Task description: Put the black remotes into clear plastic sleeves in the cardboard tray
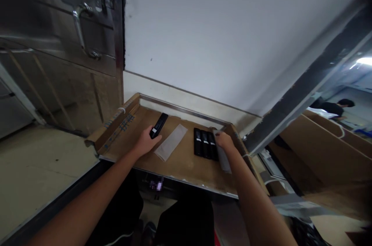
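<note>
My left hand (146, 140) is closed round the lower part of a slim black bar-shaped object (161, 122) with a small white label. Its far end points up and away from me. Just right of it, a flat, whitish translucent sleeve (171, 143) lies slanted on the cardboard. Three similar black objects (205, 143) with white labels rest side by side farther right. Beside that row my right hand (225, 140) pinches the upper end of another whitish sleeve (223, 160), partly hidden by my hand and forearm.
Cardboard with raised side flaps (183, 164) covers the work surface, against a white wall (192, 36). A metal door with a handle (81, 30) stands at left. Large cardboard boxes (328, 153) are at right, with another person (334, 107) beyond them.
</note>
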`<state>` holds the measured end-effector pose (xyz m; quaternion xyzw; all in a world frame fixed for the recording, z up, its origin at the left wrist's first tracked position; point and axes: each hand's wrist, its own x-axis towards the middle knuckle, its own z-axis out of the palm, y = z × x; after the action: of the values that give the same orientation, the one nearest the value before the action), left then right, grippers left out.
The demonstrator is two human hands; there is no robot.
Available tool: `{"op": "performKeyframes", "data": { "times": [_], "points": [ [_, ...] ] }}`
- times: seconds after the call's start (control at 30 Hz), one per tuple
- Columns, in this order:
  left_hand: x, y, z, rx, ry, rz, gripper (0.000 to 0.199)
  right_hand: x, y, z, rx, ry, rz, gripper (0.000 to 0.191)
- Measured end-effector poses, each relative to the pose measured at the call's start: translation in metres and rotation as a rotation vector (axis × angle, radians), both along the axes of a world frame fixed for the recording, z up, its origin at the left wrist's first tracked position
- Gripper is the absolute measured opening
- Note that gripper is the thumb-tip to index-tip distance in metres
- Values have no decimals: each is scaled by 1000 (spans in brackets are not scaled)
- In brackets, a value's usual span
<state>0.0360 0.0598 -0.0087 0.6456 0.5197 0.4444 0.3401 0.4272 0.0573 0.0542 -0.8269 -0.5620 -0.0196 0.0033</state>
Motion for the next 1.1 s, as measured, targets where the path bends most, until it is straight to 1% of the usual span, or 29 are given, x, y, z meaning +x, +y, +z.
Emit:
{"op": "performKeyframes", "data": {
  "times": [0.1,0.17,0.2,0.23,0.3,0.33,0.37,0.4,0.43,0.5,0.53,0.6,0.67,0.73,0.77,0.83,0.9,0.97,1.03,1.1],
  "points": [
    [0,0,-1,7,-6,0,36,-4,-5,14,57,18,3,37],
    [0,0,0,1,-20,6,40,-20,-13,21,116,42,31,35],
    [0,0,1,0,-33,7,41,-34,-19,22,156,78,63,34],
    [0,0,1,1,-50,6,43,-53,-25,22,220,150,117,33],
    [0,1,2,15,-93,-1,43,-100,-40,13,331,400,269,31],
    [0,2,1,22,-118,-6,43,-128,-48,6,334,565,357,31],
    [0,3,0,26,-143,-14,43,-157,-55,-2,328,736,409,32],
    [-1,4,-1,25,-174,-28,44,-185,-60,-11,324,876,414,35],
    [-2,5,-2,17,-213,-49,45,-212,-64,-19,332,969,394,37],
    [-4,7,-4,-22,-308,-100,50,-258,-67,-31,353,1086,371,48],
    [-6,8,-4,-51,-365,-114,52,-275,-67,-35,366,1095,380,51],
    [-9,8,-4,-102,-473,-114,54,-299,-64,-36,414,1051,377,55],
    [-12,8,-2,-121,-527,-104,53,-309,-60,-33,422,955,348,68],
    [-13,7,0,-114,-533,-122,50,-310,-59,-28,376,867,316,84],
    [-14,6,1,-110,-529,-139,50,-308,-59,-26,350,837,302,86],
    [-14,4,1,-127,-531,-177,48,-299,-61,-21,328,796,286,77],
    [-12,4,0,-171,-537,-208,46,-284,-65,-16,368,738,256,64],
    [-8,4,-3,-166,-485,-208,42,-265,-69,-12,423,659,197,58],
    [-4,4,-7,-61,-347,-195,35,-244,-75,-11,455,580,110,59],
    [1,3,-11,87,-154,-209,28,-225,-83,-15,460,522,55,61]
  ]
}}
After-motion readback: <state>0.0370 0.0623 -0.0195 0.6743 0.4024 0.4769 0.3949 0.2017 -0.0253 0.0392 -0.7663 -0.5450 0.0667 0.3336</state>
